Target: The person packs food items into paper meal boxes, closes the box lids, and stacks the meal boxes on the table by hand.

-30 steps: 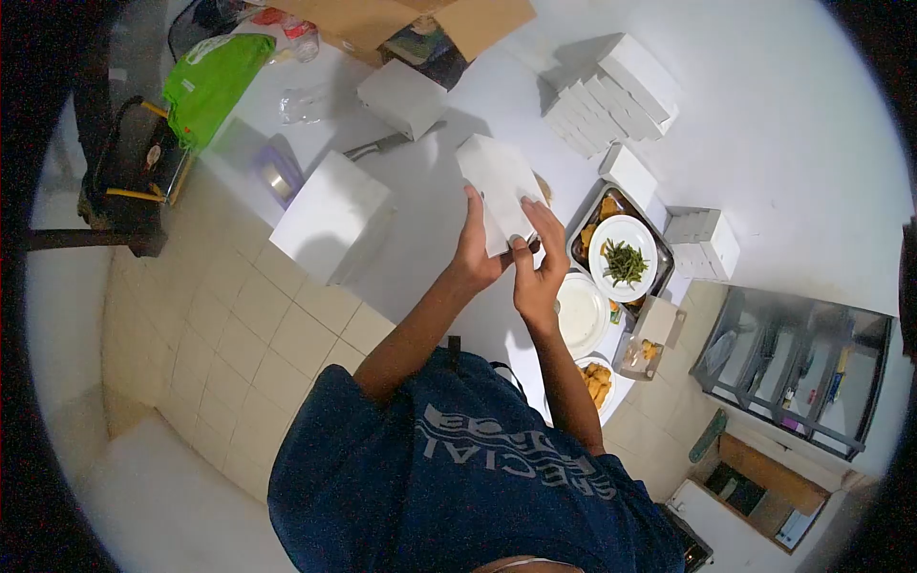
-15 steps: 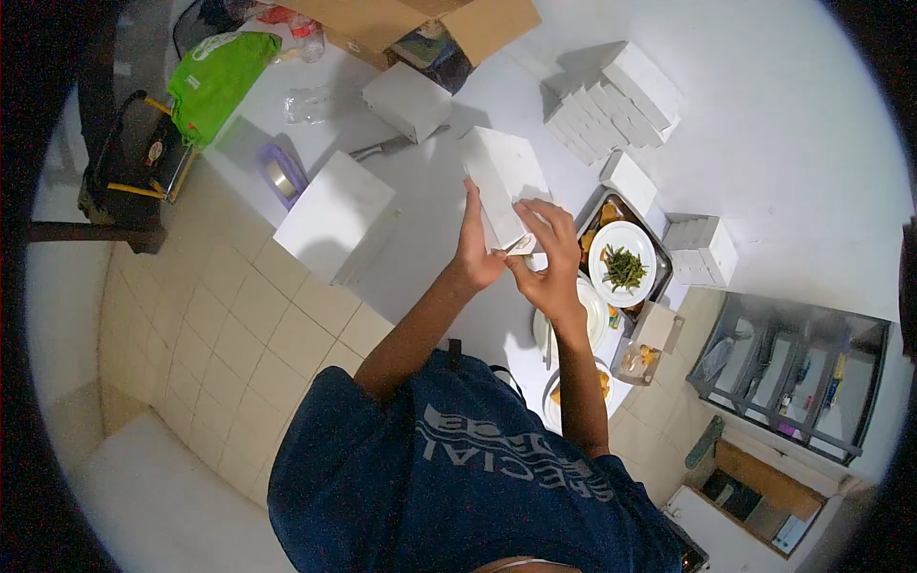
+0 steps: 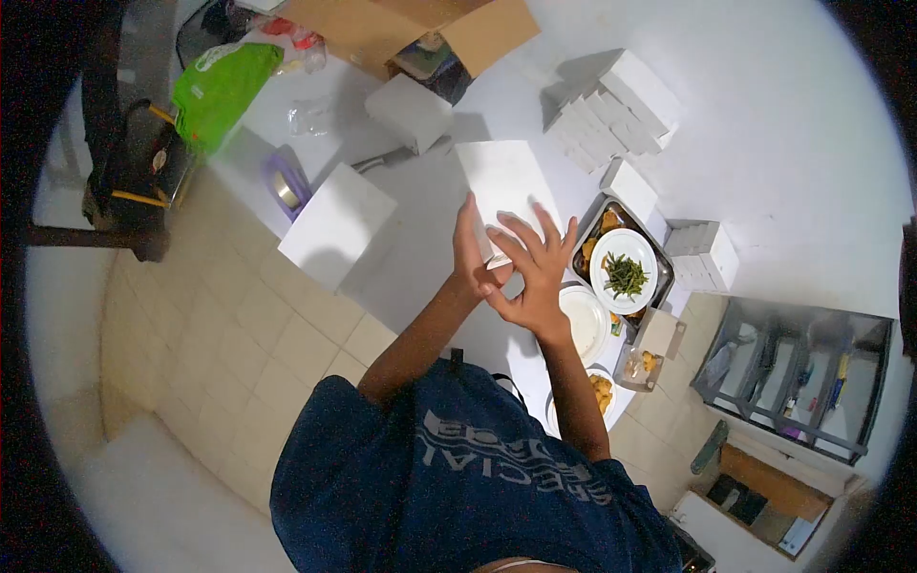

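Observation:
A white cardboard box [image 3: 506,170] is tilted up above the table in front of me. My left hand [image 3: 468,250] grips its near left edge, thumb along the side and the other fingers partly hidden beneath. Over the near face of the box, my right hand [image 3: 533,272] has its fingers spread, with the thumb close to my left hand. Left of it lies a larger white box [image 3: 339,218], and another white box [image 3: 409,110] sits farther back.
Stacked white boxes [image 3: 611,110] stand at the back right. A plate of green beans [image 3: 626,275] rests over a metal tray [image 3: 585,256] of food, beside a white plate [image 3: 585,325]. Tape [image 3: 285,189], a green bag [image 3: 224,91] and an open carton [image 3: 492,38] are also around.
The held box has turned so its broad face shows more. My right hand's fingers have spread and lifted from their earlier grip on the box's side.

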`<state>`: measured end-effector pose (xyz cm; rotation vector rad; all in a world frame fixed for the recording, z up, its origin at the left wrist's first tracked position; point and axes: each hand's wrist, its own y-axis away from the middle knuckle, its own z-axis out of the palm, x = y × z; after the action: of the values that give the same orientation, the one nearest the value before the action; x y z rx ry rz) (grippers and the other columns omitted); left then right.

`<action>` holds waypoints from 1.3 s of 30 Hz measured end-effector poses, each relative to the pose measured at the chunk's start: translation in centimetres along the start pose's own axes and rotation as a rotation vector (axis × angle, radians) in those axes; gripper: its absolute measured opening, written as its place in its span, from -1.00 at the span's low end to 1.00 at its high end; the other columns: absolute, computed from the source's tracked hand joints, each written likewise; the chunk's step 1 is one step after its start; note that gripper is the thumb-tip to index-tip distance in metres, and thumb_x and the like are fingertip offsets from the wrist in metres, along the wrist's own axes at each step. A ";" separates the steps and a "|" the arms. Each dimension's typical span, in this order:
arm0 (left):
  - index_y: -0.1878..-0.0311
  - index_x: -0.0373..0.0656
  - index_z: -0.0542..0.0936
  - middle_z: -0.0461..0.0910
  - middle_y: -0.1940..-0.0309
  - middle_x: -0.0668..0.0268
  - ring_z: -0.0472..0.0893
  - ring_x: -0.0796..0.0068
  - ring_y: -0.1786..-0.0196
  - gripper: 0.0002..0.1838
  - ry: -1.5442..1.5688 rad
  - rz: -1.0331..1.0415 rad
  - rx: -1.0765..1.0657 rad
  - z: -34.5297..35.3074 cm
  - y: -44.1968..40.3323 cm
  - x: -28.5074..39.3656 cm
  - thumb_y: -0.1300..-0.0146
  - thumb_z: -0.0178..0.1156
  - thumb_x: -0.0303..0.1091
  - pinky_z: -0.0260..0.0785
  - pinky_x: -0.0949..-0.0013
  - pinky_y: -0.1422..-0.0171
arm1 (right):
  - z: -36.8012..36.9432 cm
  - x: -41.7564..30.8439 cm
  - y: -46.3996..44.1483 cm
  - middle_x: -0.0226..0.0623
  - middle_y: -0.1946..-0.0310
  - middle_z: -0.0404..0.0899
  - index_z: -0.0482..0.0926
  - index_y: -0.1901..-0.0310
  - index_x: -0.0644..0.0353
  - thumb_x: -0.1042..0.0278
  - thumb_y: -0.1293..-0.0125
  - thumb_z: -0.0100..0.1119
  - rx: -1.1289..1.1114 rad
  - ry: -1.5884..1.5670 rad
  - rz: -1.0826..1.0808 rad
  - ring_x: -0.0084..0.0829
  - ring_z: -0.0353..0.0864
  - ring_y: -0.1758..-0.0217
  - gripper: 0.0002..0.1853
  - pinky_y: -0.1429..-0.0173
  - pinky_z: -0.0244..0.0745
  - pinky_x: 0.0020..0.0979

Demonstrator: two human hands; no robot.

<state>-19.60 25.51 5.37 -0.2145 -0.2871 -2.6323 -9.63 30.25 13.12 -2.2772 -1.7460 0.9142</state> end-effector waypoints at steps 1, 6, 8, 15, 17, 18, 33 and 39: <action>-0.46 -0.10 0.16 0.41 -0.27 0.16 0.53 0.21 -0.24 -0.19 -0.672 0.559 -0.008 -1.7 -0.1 -1.1 -0.42 -0.16 0.36 0.44 0.06 -0.31 | 0.4 -0.3 0.2 -0.17 -0.32 0.40 0.53 -0.26 -0.01 0.24 -0.13 0.33 0.010 0.013 0.010 -0.01 0.10 -0.56 -0.42 -0.55 -0.02 0.19; -0.51 -0.24 0.03 0.30 -0.37 0.04 0.40 0.18 -0.38 -0.21 -0.802 0.468 -0.185 -1.7 0.2 -1.7 -0.43 -0.05 0.11 0.21 0.11 -0.48 | 3.2 0.3 1.6 -0.08 -0.61 -0.33 -0.27 -0.60 0.08 0.23 -0.38 0.16 0.413 -0.742 0.658 -0.08 -0.20 -0.63 -0.06 -0.63 -0.24 -0.07; -0.50 -0.26 0.06 0.30 -0.38 0.00 0.36 0.17 -0.40 -0.24 -0.206 0.051 0.021 0.5 0.6 -1.5 -0.42 0.01 0.02 0.17 0.12 -0.50 | 2.0 0.6 1.6 -0.09 -0.61 -0.30 -0.28 -0.60 0.09 0.33 -0.46 0.08 0.359 -1.024 0.894 -0.18 -0.19 -0.63 -0.13 -0.62 -0.17 -0.18; -0.61 -0.07 -0.10 0.43 -0.24 0.03 0.48 0.21 -0.26 -0.03 -0.845 -0.003 -0.081 0.2 -0.5 -0.4 -0.23 0.26 -0.45 0.45 0.15 -0.28 | -0.8 7.1 7.9 0.03 -0.58 -0.13 -0.20 -0.60 0.07 0.43 -0.46 0.08 0.515 -0.943 1.035 -0.19 0.07 -0.58 -0.16 -0.55 0.07 -0.23; -0.61 -0.05 -0.10 0.43 -0.24 0.00 0.51 0.20 -0.23 -0.02 -0.940 -0.169 -0.113 -0.6 -2.4 -0.6 -0.24 0.28 -0.43 0.51 0.17 -0.20 | -2.3 9.1 9.2 0.08 -0.59 -0.12 -0.14 -0.59 0.12 0.41 -0.40 0.18 0.523 -0.958 1.139 -0.18 -0.06 -0.64 -0.14 -0.58 0.02 -0.24; -0.61 -0.02 -0.10 0.43 -0.24 -0.02 0.54 0.20 -0.20 -0.01 -1.025 -0.319 -0.127 -0.6 -3.3 -1.1 -0.25 0.29 -0.41 0.58 0.18 -0.12 | -1.9 10.7 10.3 0.08 -0.59 -0.12 -0.14 -0.59 0.12 0.41 -0.40 0.18 0.543 -0.957 1.145 -0.18 -0.06 -0.64 -0.14 -0.58 0.02 -0.24; -0.45 -0.16 0.24 0.44 -0.26 0.12 0.53 0.24 -0.23 -0.27 -1.085 -0.325 -0.240 -2.9 -28.7 -23.0 -0.32 0.35 -0.22 0.53 0.18 -0.19 | -1.7 44.1 8.7 -0.06 -0.15 0.52 0.48 -0.22 0.28 0.12 -0.31 0.34 0.802 -0.052 1.055 -0.18 0.51 -0.21 -0.45 -0.33 0.35 -0.25; -0.16 -0.23 0.40 0.45 -0.04 0.20 0.47 0.31 -0.13 -0.60 -1.200 0.615 0.016 1.4 -25.0 -16.8 -0.36 0.26 -0.32 0.39 0.26 -0.20 | -2.0 40.9 4.2 -0.02 -0.30 0.39 0.37 -0.35 0.23 0.03 -0.38 0.25 0.827 -0.231 0.968 -0.10 0.41 -0.35 -0.36 -0.42 0.28 -0.14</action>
<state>-16.74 54.91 -0.81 -1.5751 -0.5057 -1.6133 0.99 66.76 -2.76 -2.3218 -0.0335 1.6575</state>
